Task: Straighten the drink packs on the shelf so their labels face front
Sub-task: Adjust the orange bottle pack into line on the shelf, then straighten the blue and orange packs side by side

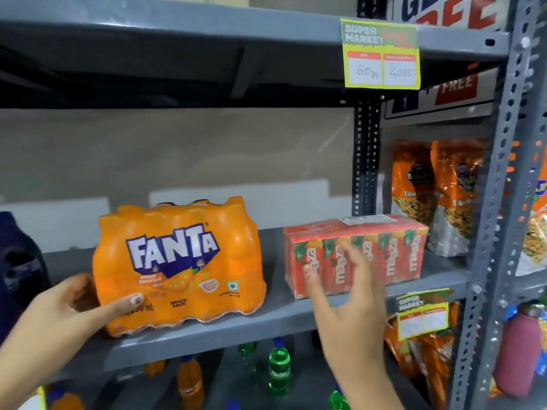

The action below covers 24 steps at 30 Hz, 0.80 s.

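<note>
An orange Fanta bottle pack [183, 261] stands on the grey shelf [236, 329], its label facing front, slightly angled. My left hand [68, 306] grips its lower left corner, thumb across the front. To the right lies a red Maaza carton pack [393, 247], labels facing front. My right hand [352, 294] hovers in front of the Maaza pack's left end, fingers spread, blurred, holding nothing. A dark blue bottle pack [17, 261] is partly visible at the far left of the shelf.
Orange snack bags [438, 184] stand behind the Maaza pack at right. A yellow price tag [380, 54] hangs from the shelf above. Loose orange and green bottles [278, 371] stand on the shelf below. A perforated grey upright [497, 202] bounds the right side.
</note>
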### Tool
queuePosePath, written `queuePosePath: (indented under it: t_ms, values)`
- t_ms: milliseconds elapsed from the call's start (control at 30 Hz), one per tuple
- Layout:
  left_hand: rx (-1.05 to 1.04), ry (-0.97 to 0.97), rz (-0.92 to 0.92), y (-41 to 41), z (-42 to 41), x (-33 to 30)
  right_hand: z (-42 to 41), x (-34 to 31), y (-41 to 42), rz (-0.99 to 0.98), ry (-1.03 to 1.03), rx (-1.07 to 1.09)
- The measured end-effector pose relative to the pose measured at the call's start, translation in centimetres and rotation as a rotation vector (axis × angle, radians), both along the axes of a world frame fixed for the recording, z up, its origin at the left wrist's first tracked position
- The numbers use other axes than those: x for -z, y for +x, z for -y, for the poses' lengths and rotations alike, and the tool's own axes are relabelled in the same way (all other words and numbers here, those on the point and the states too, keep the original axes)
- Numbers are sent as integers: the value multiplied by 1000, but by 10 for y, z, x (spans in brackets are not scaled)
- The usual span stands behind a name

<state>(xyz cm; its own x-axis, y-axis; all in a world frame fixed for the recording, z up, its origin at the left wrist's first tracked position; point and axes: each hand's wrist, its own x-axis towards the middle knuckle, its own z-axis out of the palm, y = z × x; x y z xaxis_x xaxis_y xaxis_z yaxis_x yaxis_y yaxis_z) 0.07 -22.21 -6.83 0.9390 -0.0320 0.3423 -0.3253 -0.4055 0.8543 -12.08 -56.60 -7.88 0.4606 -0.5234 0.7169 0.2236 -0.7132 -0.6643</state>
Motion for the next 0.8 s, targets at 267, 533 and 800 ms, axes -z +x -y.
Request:
queuePosePath:
  t_ms: [267, 533, 800]
  values:
    - [-101, 53, -6, -46, 40, -31, -45, 4, 48, -363, 25, -434]
    - [-121, 39, -29, -38, 43, -25, -39, 4, 50, -333, 114, -463]
    - [-476, -235, 492, -67, -36, -29, -113, 3, 14, 277, -88, -235]
